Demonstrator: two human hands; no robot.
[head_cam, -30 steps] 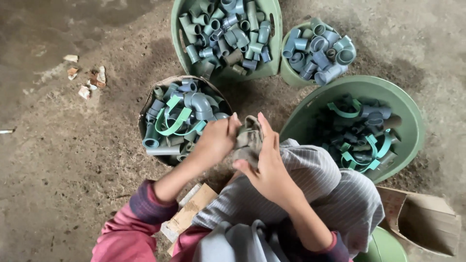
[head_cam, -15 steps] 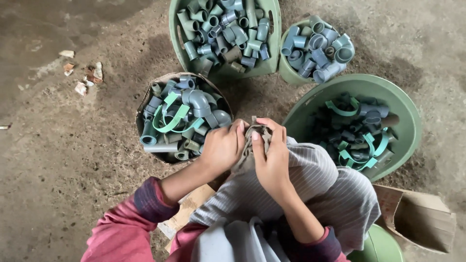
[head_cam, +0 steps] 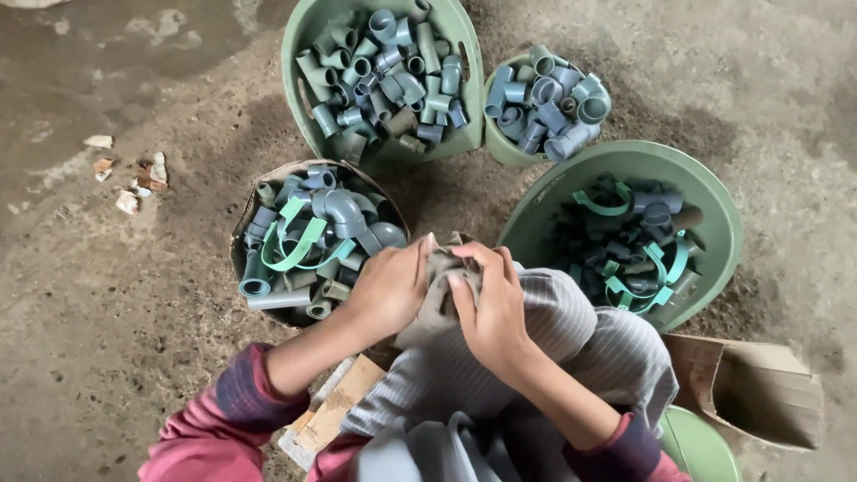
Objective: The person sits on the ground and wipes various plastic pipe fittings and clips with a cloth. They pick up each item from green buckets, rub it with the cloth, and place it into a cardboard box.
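My left hand and my right hand are closed together around a grey-brown cloth, held above my striped grey lap. Whatever the cloth wraps is hidden by my fingers. Just left of my left hand stands a round brown container filled with grey pipe fittings and light green clip rings. To the right of my right hand sits a large green basin with dark fittings and teal rings.
A tall green bucket of grey elbows and couplings stands at the top, with a small green bowl of blue-grey fittings beside it. A torn cardboard box lies at lower right. Debris scraps lie on the dirt floor.
Both hands have drawn closer together and folded tighter over the cloth. The camera has shifted slightly; the containers have not moved.
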